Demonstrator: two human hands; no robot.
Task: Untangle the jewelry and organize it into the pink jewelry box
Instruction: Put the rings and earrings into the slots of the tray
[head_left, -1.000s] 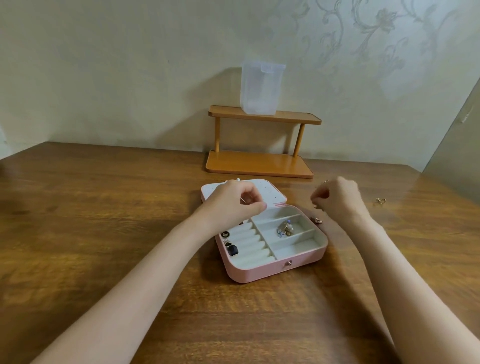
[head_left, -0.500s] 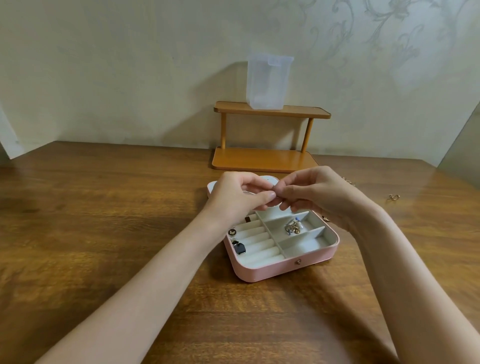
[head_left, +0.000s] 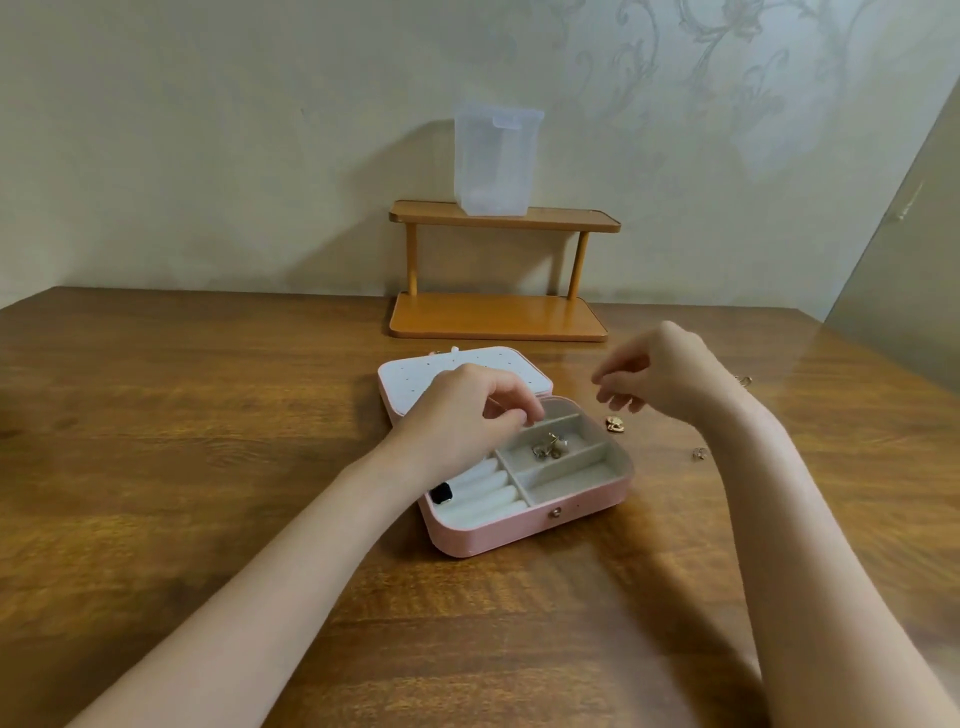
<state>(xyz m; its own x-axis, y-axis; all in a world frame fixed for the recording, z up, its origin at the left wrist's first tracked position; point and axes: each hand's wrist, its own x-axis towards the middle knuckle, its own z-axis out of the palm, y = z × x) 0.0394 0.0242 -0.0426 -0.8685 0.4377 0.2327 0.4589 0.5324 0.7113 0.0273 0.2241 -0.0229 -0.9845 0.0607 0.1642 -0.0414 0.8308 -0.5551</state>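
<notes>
The pink jewelry box (head_left: 524, 525) lies open at mid-table, its white dotted lid (head_left: 415, 371) folded flat behind it. Gold pieces (head_left: 548, 448) sit in the middle compartment, and a black piece (head_left: 442, 492) is tucked among the white ring rolls. My left hand (head_left: 462, 415) hovers over the box's back left, thumb and forefinger pinched on a small earring that is mostly hidden. My right hand (head_left: 654, 374) hangs above the table to the right of the box, fingers loosely curled, nothing visible in it. Loose gold pieces lie on the table: an earring (head_left: 615, 423) and a small ring (head_left: 700, 453).
An orange two-tier wooden shelf (head_left: 498, 317) stands against the wall behind the box, with a translucent plastic container (head_left: 496, 161) on its top board. Another small gold piece (head_left: 744, 380) lies far right on the wooden table (head_left: 182, 441).
The hands, pinched together above the box half a second ago, have separated. My left hand dropped toward the box's back compartments and my right hand drew away to the right.
</notes>
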